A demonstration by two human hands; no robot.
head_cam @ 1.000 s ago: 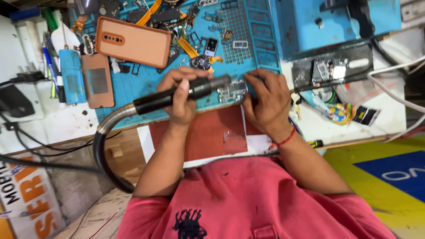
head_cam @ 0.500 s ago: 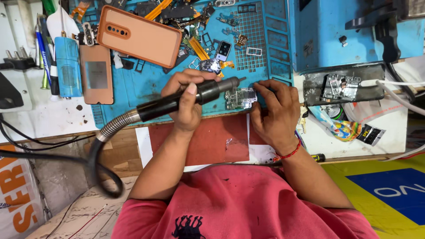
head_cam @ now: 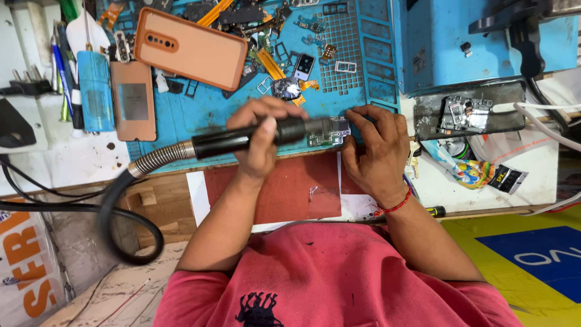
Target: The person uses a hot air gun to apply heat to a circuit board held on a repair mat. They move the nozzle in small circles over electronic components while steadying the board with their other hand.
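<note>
My left hand (head_cam: 260, 145) grips the black handle of a hot-air tool (head_cam: 233, 140), whose ribbed metal hose (head_cam: 158, 158) runs off to the left and loops down. The tool's tip lies over a small green circuit board (head_cam: 330, 131) at the near edge of the blue work mat (head_cam: 206, 115). My right hand (head_cam: 375, 151), with a red thread at the wrist, presses its fingertips on the board's right end and holds it down.
An orange phone case (head_cam: 193, 53), a brown phone back (head_cam: 133, 100) and several small parts and flex cables lie on the mat. A blue machine (head_cam: 484, 42) and an opened phone (head_cam: 469, 112) are at right. A red pad (head_cam: 290, 188) lies below my hands.
The view has shifted slightly. Both hands stay where they were, the left on the tool handle and the right on the board, with the tool tip a little closer to the board.
</note>
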